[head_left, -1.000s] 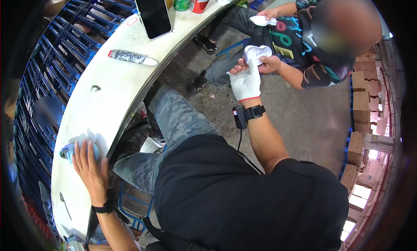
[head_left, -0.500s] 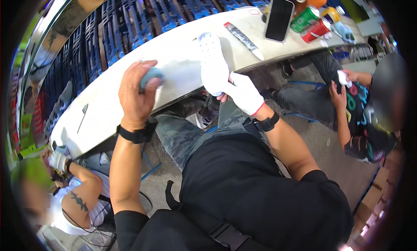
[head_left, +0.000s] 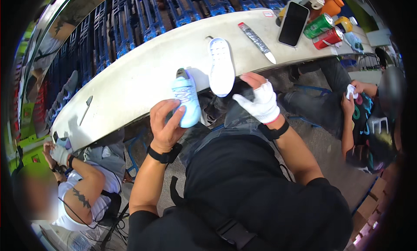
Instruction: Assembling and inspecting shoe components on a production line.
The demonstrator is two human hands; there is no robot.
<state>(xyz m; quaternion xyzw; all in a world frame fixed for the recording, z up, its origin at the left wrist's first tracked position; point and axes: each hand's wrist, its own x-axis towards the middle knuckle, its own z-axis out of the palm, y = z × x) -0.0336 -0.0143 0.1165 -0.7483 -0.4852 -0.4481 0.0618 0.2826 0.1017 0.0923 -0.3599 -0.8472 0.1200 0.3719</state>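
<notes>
Left hand [head_left: 164,128]: fingers clamped on light-blue lace-up shoe [head_left: 186,99], best gripped lightly. Gloved right hand [head_left: 264,104]: fingers apart.

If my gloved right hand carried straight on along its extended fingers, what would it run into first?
Most likely the long edge of the white shoe sole, just left of your right hand's fingertips. Height is unclear from this view, so the hand might pass over it.

Black shirt [head_left: 269,194] (white glove [head_left: 264,105], red-hemmed).
</notes>
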